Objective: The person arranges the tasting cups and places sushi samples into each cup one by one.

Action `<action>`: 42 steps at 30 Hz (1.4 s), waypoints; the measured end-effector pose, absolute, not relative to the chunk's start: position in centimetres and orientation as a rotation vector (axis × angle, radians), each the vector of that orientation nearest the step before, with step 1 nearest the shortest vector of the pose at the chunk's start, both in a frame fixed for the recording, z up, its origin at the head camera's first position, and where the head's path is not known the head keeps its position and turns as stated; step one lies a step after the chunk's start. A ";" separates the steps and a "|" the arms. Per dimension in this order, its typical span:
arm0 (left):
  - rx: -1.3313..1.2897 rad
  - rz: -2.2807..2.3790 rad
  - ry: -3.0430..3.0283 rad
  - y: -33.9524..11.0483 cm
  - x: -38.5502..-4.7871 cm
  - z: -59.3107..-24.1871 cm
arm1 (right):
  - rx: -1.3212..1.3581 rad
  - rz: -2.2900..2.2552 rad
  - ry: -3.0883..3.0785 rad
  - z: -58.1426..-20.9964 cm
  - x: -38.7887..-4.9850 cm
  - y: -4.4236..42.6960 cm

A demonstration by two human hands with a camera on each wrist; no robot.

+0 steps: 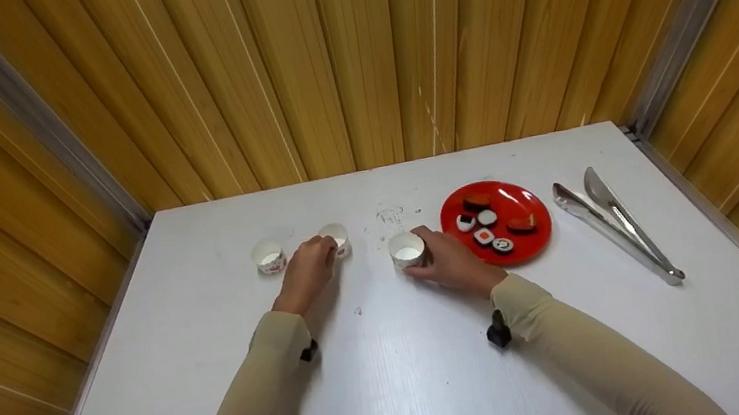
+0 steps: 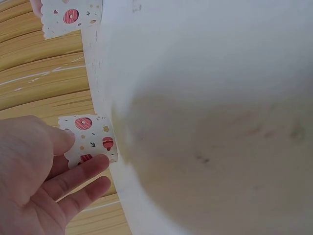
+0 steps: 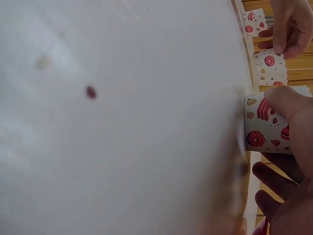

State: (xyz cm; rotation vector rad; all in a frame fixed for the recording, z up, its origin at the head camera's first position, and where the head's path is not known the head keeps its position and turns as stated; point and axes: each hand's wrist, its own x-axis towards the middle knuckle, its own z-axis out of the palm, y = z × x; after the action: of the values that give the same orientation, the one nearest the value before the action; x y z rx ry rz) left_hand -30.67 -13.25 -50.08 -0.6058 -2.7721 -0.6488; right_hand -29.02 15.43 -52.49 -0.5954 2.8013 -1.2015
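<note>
Three small paper baking cups with red and brown dessert prints stand in a row on the white table. My left hand (image 1: 308, 270) pinches the middle cup (image 2: 98, 132) at its wall, thumb on the near side, with two fingers spread below it in the left wrist view. My right hand (image 1: 454, 262) holds the right-hand cup (image 1: 407, 251) between thumb and fingers; its printed side (image 3: 264, 125) faces the right wrist camera. The left-hand cup (image 1: 269, 258) stands untouched just left of my left hand. The cups' insides look white.
A red plate (image 1: 532, 206) with several toy-like sushi pieces (image 1: 484, 236) lies right of my right hand. Further right are metal tongs (image 1: 624, 242), spread apart. Wood-patterned panels (image 1: 357, 59) rise behind the white table (image 1: 379, 392) and at its sides.
</note>
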 end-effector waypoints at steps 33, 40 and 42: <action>-0.638 -0.638 -2.795 -13.3 -30.8 -50.4 | -0.619 -1.196 2.804 -52.2 -27.9 16.0; -0.646 -0.586 -2.735 -13.3 -30.5 -50.4 | -0.625 -1.205 2.793 -52.2 -27.8 16.0; -0.659 -0.564 -2.681 -13.1 -30.3 -50.3 | -0.628 -1.195 2.799 -52.2 -27.7 16.0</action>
State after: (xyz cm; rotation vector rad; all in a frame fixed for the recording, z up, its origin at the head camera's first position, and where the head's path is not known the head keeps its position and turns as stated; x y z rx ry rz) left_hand -30.33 -13.09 -50.34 -0.6590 -2.6815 -0.5636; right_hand -27.75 16.00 -52.23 -0.6279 2.7985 -1.1947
